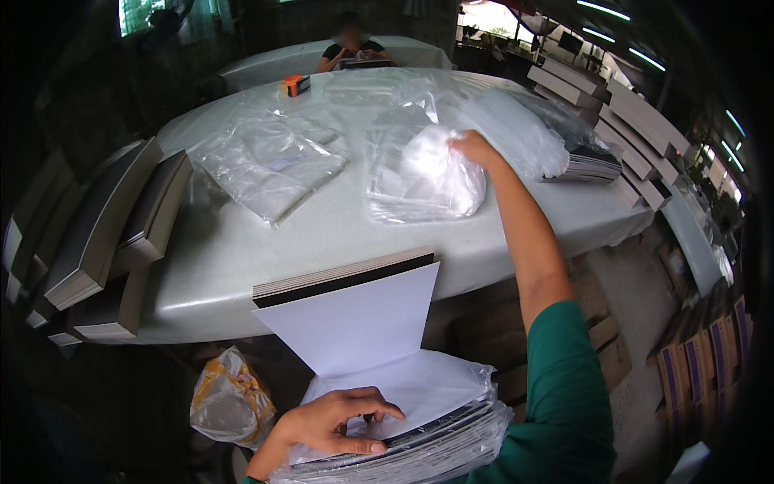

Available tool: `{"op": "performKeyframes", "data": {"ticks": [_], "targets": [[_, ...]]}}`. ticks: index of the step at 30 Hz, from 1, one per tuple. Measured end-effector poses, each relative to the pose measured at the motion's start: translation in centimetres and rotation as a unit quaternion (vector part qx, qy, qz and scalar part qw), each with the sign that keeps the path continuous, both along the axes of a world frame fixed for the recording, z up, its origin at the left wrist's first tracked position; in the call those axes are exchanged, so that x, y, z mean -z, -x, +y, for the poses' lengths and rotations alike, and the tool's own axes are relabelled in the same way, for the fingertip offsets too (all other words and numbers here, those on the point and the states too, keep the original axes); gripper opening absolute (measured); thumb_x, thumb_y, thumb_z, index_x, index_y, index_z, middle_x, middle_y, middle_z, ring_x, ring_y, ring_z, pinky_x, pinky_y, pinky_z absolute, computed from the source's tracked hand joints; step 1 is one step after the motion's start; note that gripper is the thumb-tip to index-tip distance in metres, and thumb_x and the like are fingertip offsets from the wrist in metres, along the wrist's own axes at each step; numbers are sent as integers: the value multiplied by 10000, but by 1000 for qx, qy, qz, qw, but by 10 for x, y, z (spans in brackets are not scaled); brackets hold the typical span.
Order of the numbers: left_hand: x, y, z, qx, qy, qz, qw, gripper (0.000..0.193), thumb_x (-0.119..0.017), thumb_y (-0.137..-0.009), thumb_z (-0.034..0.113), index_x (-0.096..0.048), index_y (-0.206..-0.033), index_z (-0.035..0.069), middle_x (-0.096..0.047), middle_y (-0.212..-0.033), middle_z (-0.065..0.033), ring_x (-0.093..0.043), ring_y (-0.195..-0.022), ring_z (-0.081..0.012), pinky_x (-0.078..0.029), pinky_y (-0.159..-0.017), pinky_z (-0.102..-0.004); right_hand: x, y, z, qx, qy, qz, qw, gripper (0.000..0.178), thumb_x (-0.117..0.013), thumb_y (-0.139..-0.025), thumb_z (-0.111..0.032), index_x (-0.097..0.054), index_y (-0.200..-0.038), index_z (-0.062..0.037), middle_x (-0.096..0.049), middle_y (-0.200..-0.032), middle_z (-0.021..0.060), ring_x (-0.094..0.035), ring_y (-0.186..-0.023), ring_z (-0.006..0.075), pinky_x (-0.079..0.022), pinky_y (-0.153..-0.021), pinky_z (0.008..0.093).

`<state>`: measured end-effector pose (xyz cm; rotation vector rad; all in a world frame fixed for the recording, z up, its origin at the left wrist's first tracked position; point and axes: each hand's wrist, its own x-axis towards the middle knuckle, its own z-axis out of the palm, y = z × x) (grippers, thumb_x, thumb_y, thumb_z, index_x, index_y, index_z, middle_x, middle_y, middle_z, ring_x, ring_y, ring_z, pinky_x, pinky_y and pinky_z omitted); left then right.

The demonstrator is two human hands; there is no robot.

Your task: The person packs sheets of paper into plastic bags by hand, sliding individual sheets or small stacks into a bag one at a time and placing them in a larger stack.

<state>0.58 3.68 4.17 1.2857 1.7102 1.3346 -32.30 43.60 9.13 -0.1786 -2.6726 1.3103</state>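
My right arm reaches across the table [234, 242], and my right hand [472, 148] is closed on a clear plastic bag [439, 173], bunched at its top, over a pile of flat clear bags. Close to me, a stack of plastic-wrapped flat boards [435, 440] lies below the table edge. My left hand [337, 419] rests on it with thumb and fingers apart, holding nothing. A white sheet [355, 315] stands tilted between the stack and the table. It leans against several black and white boards [347, 278] at the table's near edge.
Thick dark-covered blocks [105, 218] are piled at the left. More clear bags [274, 165] lie mid-table; an orange tape roll [295, 85] is farther back. Wrapped boards [588, 161] and stacked blocks [637, 129] stand at right. A person [352, 52] sits across. A stuffed plastic bag [232, 397] sits below.
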Motion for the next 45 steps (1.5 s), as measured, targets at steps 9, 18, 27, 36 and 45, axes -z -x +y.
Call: {"op": "performKeyframes", "data": {"ticks": [9, 18, 27, 36, 45], "targets": [[-4, -3, -1, 2, 18, -10, 1000, 437, -659, -749, 263, -548, -1086, 7, -549, -916, -100, -529, -774, -185, -431, -709, -273, -138, -43, -34, -79, 597, 362, 712, 389, -318, -919, -295, -415, -1184, -26, -489, -1163, 124, -482, -1062, 289, -364, -934, 442], [-13, 31, -23, -92, -336, -256, 902, 1010, -556, -651, 660, -142, -1351, 61, -372, -1268, -156, -397, -1141, -275, -353, -900, -414, -39, -218, -139, -586, 511, 175, 604, 416, -459, -862, -169, -382, -1241, -19, -498, -1105, 148, -453, -980, 219, -378, -820, 342], [11, 46, -19, -493, -191, -305, 792, 470, -678, -723, 214, -494, -1124, 52, -573, -991, -61, -540, -922, -160, -422, -801, -273, 38, -291, -186, -668, 121, -63, 732, 493, -483, -859, -215, -335, -1265, 22, -397, -1274, 178, -382, -1181, 264, -298, -970, 320], [-10, 37, -30, -511, -216, -114, 824, 186, -596, -806, 156, -578, -941, 29, -554, -878, -20, -502, -826, -102, -403, -737, -240, 24, -305, -164, -139, -46, 327, 934, 714, -725, -643, -277, -405, -1221, -8, -480, -1140, 163, -419, -1093, 301, -261, -947, 387], [-41, 31, -80, -607, -225, 58, 760, 357, -600, -814, 142, -476, -1102, -29, -568, -948, -46, -513, -865, -106, -362, -815, -218, 11, -268, -151, -277, 320, 178, 888, 198, -651, -752, -195, -621, -875, -42, -582, -755, -9, -538, -720, 84, -422, -713, 230]]}}
